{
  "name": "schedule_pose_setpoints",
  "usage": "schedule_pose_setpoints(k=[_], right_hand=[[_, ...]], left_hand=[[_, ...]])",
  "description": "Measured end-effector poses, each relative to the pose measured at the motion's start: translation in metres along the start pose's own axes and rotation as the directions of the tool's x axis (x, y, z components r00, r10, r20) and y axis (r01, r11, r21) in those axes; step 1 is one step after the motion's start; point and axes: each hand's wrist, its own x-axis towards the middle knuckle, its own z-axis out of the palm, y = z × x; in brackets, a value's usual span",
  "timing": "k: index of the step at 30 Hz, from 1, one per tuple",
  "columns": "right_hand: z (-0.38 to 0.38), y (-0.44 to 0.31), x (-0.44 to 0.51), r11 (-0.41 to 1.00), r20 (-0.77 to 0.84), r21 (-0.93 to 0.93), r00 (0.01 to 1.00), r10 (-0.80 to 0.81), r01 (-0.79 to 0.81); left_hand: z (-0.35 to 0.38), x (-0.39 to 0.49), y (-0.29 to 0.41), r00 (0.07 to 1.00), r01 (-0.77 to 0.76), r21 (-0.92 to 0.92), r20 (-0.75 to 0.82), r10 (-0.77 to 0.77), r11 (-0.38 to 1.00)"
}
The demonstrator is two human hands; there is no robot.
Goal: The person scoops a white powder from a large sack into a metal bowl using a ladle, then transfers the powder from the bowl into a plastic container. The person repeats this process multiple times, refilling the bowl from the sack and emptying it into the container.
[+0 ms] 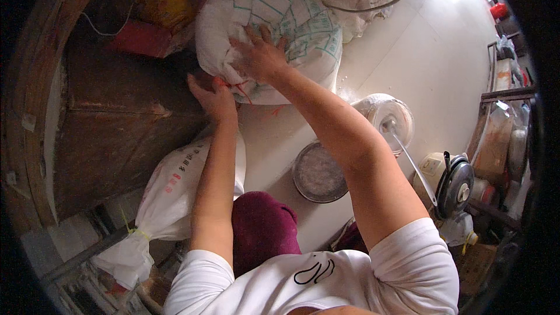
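A full white woven sack (pixel 302 13) with green printing lies before me. My right hand (pixel 260 54) rests flat on its upper side, fingers spread. At the sack's near left end, my left hand (pixel 213 98) is beside a red plastic string (pixel 240 87), its thumb and fingers curved. Shadow hides whether the fingers grip the string or the sack's neck. Below my left forearm leans a second white sack (pixel 175 179), which bears writing and is tied with a yellow-green string (pixel 139 232).
A round pan (pixel 319 173) of pale powder sits on the white floor (pixel 267 140). Right of it stands a powder-dusted tub (pixel 404 113) with a long-handled ladle (pixel 413 162). A lidded pot (pixel 457 186) and loaded shelves (pixel 507 95) line the right; a brown chest (pixel 118 148) stands left.
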Motion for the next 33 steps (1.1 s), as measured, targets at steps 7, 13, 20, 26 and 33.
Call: schedule_pose_setpoints(k=[7, 13, 20, 26, 33], right_hand=[[0.014, 0.002, -0.018, 0.984, -0.009, -0.173, 0.999, -0.039, 0.037], [-0.047, -0.022, -0.054, 0.974, 0.131, -0.149, 0.98, -0.15, 0.169], [-0.076, -0.06, -0.19, 0.881, -0.082, 0.271, 0.922, -0.379, 0.387], [-0.101, -0.035, -0.231, 0.809, 0.22, 0.581, 0.974, -0.047, -0.092], [-0.09, -0.141, -0.184, 0.655, 0.002, 0.7, 0.916, -0.4, 0.285]], left_hand=[[0.018, 0.023, -0.006, 0.76, -0.65, 0.481, 0.43, 0.488, 0.588], [0.008, 0.032, -0.061, 0.77, -0.624, 0.588, 0.573, 0.28, 0.514], [-0.038, 0.012, -0.017, 0.851, -0.085, 0.359, 0.511, -0.12, 0.929], [-0.133, -0.139, 0.12, 0.755, -0.396, 0.153, 0.616, 0.226, 0.905], [-0.296, -0.219, 0.165, 0.767, 0.172, 0.007, 0.627, -0.138, 0.985]])
